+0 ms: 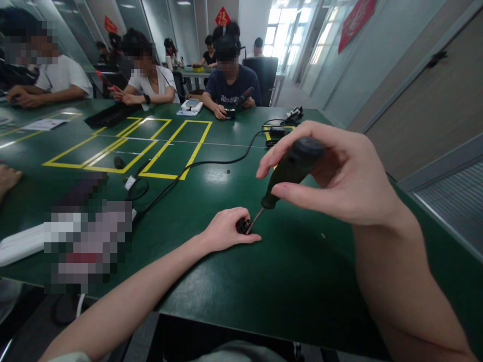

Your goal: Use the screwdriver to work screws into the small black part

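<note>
My right hand (339,176) is closed around the dark green handle of a screwdriver (290,173), thumb on one side and fingers on the other. The tool slants down to the left, and its thin metal shaft reaches a small black part (243,225) with a round end. My left hand (229,229) rests on the table with thumb and fingers curled around that part. The screwdriver tip meets the part or lies right beside it; I cannot tell which. Much of the small part is hidden by my fingers, so its kind is unclear.
A black cable (211,162) crosses the green table (302,281), near yellow tape outlines (177,176). At left lie a white bar-shaped object (22,244) and blurred items. Across the table a person (232,83) holds a dark tool. Another person's hand (9,177) shows at the left edge.
</note>
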Motion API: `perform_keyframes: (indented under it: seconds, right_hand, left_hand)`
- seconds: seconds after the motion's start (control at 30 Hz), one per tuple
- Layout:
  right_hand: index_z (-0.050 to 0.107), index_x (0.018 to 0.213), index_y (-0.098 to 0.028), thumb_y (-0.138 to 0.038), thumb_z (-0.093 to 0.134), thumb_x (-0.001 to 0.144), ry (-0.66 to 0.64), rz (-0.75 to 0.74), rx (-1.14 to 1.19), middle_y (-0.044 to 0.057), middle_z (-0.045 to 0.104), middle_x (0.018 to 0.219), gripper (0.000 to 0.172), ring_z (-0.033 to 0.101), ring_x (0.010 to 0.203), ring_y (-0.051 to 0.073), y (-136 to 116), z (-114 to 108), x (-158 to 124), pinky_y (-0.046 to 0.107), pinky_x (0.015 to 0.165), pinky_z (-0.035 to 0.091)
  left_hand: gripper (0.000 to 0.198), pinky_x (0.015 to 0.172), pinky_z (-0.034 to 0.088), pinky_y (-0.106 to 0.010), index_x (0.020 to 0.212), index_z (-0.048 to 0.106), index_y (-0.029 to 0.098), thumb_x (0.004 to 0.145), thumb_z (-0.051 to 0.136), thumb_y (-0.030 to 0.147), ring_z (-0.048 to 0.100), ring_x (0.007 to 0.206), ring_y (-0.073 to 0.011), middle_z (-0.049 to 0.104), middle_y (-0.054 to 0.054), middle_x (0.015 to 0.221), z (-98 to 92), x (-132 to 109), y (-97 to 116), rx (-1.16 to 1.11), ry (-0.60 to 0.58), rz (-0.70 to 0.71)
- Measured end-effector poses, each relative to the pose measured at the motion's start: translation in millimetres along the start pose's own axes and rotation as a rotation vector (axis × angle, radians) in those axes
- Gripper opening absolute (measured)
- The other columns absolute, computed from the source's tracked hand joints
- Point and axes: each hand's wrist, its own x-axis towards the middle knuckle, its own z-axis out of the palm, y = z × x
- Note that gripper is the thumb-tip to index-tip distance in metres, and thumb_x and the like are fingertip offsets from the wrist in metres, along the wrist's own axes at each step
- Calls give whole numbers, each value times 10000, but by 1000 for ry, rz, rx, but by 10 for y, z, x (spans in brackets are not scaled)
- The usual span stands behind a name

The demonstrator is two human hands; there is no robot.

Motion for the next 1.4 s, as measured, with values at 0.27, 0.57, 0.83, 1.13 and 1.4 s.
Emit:
perform_keyframes:
  seconds: [0.27,0.57,0.83,1.13,1.4]
  right_hand:
    - [668,874,-256,-299,801,843,-7,-43,-164,-4,709,865,143,676,781,188,-13,0,37,361,723,579]
    - [617,919,-268,-303,1015,641,140,127,79,-40,783,819,487,769,702,187,41,58,38,285,578,620]
    - [771,915,-216,-363,871,859,-70,125,29,12,790,860,187,739,753,173,37,45,54,299,670,608]
    - [691,892,-238,-585,766,936,172,150,215,-20,685,640,358,522,465,118,208,-12,95,270,388,322]
    - [683,828,-268,-535,749,916,356,52,266,-71,431,443,288,356,402,140,293,-67,175,346,453,294]
  left_hand:
    - [476,643,378,-279,745,525,209,823,893,501,546,682,-149,577,48,738,-5,4,2,14,-8,-2]
    - [455,641,383,-271,794,572,206,818,901,520,560,674,-148,624,41,755,3,-7,-9,10,-8,-10]
    - [443,637,424,-271,848,624,202,823,898,548,593,665,-148,668,35,759,8,-12,-38,-18,-13,-12]
    - [315,780,523,-298,959,733,208,866,879,471,712,848,-190,772,-19,952,-35,-19,-69,28,-89,93]
    - [271,763,535,-305,916,740,195,895,834,448,709,804,-193,766,-34,900,-218,23,-194,77,14,50]
